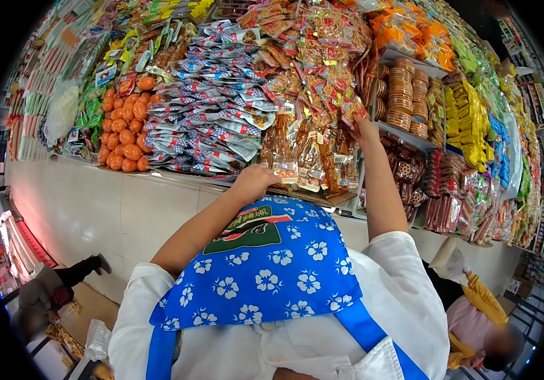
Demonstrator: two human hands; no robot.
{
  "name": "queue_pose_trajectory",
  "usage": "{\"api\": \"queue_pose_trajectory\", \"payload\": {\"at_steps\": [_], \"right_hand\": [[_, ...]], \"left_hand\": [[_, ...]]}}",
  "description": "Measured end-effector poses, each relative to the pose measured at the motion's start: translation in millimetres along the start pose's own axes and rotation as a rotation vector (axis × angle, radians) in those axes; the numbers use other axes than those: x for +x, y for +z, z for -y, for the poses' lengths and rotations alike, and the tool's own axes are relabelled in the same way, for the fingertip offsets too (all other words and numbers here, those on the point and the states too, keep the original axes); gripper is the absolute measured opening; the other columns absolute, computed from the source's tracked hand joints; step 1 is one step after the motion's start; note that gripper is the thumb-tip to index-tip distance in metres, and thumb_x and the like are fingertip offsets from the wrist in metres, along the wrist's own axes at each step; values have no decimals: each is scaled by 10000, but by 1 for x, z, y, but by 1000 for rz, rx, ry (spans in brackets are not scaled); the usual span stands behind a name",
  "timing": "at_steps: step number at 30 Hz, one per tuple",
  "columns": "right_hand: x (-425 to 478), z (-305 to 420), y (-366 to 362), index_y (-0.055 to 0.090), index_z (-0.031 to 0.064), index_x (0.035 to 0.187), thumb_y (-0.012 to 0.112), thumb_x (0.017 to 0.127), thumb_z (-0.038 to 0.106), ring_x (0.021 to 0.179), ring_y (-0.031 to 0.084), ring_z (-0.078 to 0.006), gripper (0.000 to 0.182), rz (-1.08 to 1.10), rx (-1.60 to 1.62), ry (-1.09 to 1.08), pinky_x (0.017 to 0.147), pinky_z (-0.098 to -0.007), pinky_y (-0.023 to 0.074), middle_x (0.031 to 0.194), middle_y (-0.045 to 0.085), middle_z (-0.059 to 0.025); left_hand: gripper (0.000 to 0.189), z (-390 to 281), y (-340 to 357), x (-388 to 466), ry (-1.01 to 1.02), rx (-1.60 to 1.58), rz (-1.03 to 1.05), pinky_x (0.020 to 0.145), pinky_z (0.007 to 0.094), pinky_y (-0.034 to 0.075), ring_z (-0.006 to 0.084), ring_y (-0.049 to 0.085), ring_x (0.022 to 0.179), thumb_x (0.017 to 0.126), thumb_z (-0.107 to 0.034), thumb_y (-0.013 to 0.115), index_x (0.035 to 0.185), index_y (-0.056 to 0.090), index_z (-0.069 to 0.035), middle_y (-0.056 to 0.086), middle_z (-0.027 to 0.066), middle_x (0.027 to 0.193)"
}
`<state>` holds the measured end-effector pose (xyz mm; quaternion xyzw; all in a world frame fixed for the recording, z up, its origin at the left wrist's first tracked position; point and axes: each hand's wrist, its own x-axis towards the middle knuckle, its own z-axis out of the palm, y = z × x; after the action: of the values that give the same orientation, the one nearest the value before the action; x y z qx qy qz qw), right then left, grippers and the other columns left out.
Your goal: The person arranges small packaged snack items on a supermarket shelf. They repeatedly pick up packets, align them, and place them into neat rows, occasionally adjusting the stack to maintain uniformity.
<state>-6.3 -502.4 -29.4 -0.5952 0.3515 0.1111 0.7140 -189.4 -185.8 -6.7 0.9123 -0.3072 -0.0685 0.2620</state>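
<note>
My right hand [366, 133] holds a small red-and-clear snack packet [353, 111] by its edge, over the right side of a heap of similar packets [331, 28]. My left hand [256, 182] rests at the front edge of the display, beside clear vacuum packs of brown food [283, 142]; its fingertips are near the packs, and whether they grip anything cannot be told. Below my hands lies the cardboard edge [307, 195] of the bin. A blue apron with white flowers covers my front.
Silver-and-blue checked packets [205, 104] and orange-wrapped round packs [127, 137] lie left. Stacked round biscuits [400, 102], yellow packets [464, 118] and dark packs [402, 171] fill compartments at right. One person [471, 313] is behind at right, another [39, 294] at left.
</note>
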Motion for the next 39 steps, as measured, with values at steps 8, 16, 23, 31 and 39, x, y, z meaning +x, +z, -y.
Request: {"api": "queue_pose_trajectory", "payload": {"at_steps": [8, 16, 23, 31, 39], "right_hand": [[32, 14, 26, 601, -108, 1062, 743, 777, -38, 872, 648, -229, 326, -321, 141, -11, 678, -372, 544, 1074, 645, -127], [-54, 9, 23, 582, 16, 1065, 640, 899, 96, 744, 649, -196, 193, -174, -71, -634, 568, -357, 528, 951, 661, -108], [-185, -27, 65, 651, 88, 959, 650, 868, 246, 780, 667, -352, 182, 424, -1136, -968, 677, -435, 530, 827, 683, -157], [-150, -98, 83, 534, 34, 1188, 624, 804, 94, 989, 603, -399, 399, 902, -1129, -895, 823, -485, 495, 1090, 622, -211], [-148, -119, 82, 634, -22, 1038, 634, 805, 170, 920, 647, -405, 302, 832, -966, -586, 825, -449, 517, 987, 662, -268]], "left_hand": [[160, 2, -1, 2, -51, -62, 93, 770, 430, 508, 321, 641, 895, 850, -128, 606, 972, 702, -92, 688, 104, 925], [138, 1, -2, -2, -126, -27, 41, 744, 426, 519, 316, 645, 884, 834, -162, 619, 924, 701, -97, 679, 104, 885], [123, 1, -2, -7, -145, 19, -15, 638, 413, 528, 280, 663, 782, 822, -208, 634, 887, 697, -125, 677, 58, 840], [254, -13, -30, -7, -166, -3, -152, 761, 405, 502, 289, 620, 964, 762, -162, 701, 1002, 642, -105, 629, 82, 1053], [456, -6, -12, 6, 28, 278, -171, 1019, 397, 406, 304, 514, 1222, 871, -116, 504, 1310, 483, 7, 539, 183, 1285]]}}
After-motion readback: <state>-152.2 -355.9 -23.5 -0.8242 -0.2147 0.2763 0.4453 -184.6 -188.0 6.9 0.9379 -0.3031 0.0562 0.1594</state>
